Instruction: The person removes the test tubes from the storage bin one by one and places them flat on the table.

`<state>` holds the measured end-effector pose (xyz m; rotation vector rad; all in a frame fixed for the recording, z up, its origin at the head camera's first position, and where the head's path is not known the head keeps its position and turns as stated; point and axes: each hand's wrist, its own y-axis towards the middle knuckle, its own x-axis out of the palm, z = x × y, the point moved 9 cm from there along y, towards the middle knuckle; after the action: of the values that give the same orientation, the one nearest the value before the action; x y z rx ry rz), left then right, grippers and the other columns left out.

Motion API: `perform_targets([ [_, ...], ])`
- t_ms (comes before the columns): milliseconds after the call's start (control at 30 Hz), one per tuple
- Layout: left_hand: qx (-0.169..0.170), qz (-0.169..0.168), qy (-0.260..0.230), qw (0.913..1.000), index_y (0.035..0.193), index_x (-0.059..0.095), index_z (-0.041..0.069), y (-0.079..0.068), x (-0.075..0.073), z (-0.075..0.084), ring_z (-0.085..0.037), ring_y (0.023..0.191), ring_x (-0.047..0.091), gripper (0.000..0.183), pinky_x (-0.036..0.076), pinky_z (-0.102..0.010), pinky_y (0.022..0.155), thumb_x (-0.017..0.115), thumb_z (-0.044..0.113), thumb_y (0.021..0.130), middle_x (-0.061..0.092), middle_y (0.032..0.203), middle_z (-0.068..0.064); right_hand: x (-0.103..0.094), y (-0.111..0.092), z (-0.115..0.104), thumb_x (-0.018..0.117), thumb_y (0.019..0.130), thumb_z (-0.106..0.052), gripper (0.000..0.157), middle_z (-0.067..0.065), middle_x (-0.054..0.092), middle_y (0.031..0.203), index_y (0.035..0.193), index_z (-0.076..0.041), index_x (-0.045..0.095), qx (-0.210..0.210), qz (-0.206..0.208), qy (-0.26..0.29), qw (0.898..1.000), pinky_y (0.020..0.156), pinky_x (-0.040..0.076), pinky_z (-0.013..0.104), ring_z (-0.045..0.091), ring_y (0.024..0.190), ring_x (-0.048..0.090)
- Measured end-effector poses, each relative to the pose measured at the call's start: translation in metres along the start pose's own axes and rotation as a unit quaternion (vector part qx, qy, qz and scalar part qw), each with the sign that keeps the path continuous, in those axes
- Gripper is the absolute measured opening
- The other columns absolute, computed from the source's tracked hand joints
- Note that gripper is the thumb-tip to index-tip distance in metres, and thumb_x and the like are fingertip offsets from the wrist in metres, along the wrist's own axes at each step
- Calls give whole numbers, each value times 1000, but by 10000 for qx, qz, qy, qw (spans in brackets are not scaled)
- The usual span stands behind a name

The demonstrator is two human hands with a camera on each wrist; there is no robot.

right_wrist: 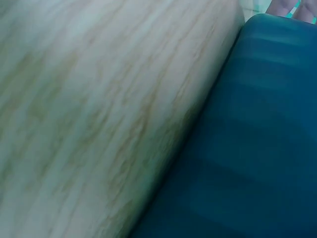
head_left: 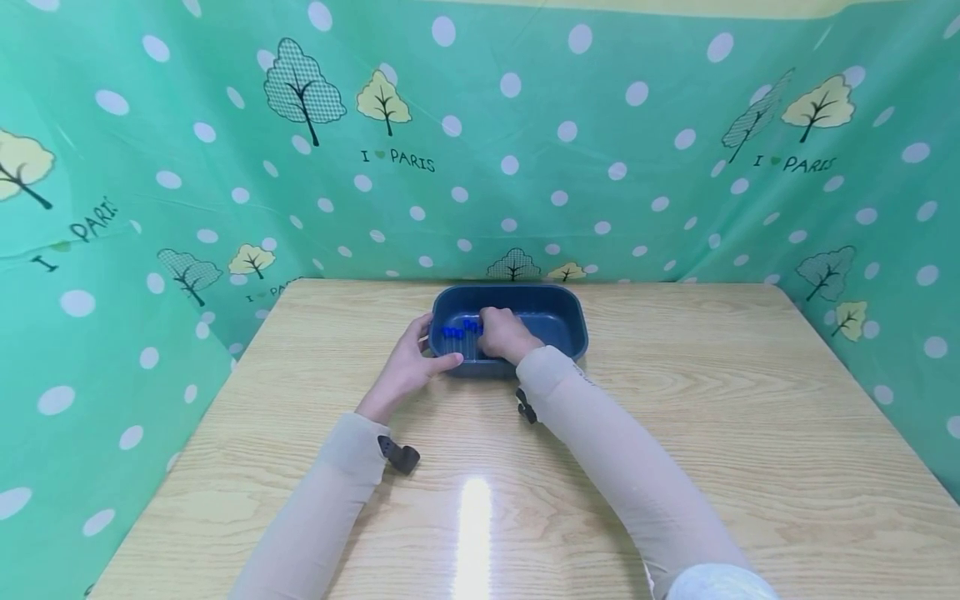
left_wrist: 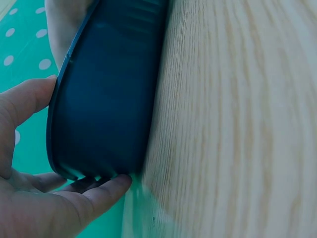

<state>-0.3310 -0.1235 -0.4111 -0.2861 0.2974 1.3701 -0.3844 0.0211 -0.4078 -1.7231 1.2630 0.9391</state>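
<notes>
A dark blue plastic bin (head_left: pixel 551 325) sits on the wooden table. My left hand (head_left: pixel 411 362) grips its near left corner; the left wrist view shows the thumb on the rim and fingers against the end wall (left_wrist: pixel 109 99). Several clear tubes with blue caps (head_left: pixel 453 333) lie side by side in the bin's left part. My right hand (head_left: pixel 506 333) reaches over the near wall into the bin, its fingers curled at a blue-capped tube at the right of the group. The fingertips are mostly hidden. The right wrist view shows mainly the bin's outer wall (right_wrist: pixel 257 148).
The wooden tabletop (head_left: pixel 697 400) extends to both sides and in front of the bin. A green polka-dot cloth (head_left: pixel 510 200) hangs behind the table and along both sides. Dark wrist mounts (head_left: pixel 401 457) sit below both sleeves.
</notes>
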Motion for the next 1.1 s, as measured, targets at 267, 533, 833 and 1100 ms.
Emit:
perform_targets([
  [267,-12,1,40,10000,150,22,10,0,0,0,-39,135,33,92,34,-49,107,79,24,80,30,150,-17,1,0,1,63,85,-12,37,11,62,116,122,-6,57,34,-33,-17,10000,86,50,43,23,98,58],
  [533,-22,17,52,10000,150,22,9,-2,0,1,-39,134,34,92,35,-49,107,78,24,80,31,150,-18,1,-1,1,65,85,-14,34,12,63,112,117,-5,58,31,-12,-75,10000,86,50,43,23,96,57],
  [833,-51,24,45,10000,150,22,9,-2,0,1,-39,134,34,92,34,-49,107,78,24,80,30,150,-17,1,0,1,67,84,-15,31,10,63,108,113,-6,59,-49,26,35,10000,84,51,42,23,93,57],
  [1100,-31,7,50,10000,150,22,10,-3,0,1,-39,135,34,91,35,-50,107,78,25,80,30,150,-17,-1,-1,1,68,84,-15,38,10,62,112,119,-5,59,-245,34,247,9994,85,51,42,24,95,58],
])
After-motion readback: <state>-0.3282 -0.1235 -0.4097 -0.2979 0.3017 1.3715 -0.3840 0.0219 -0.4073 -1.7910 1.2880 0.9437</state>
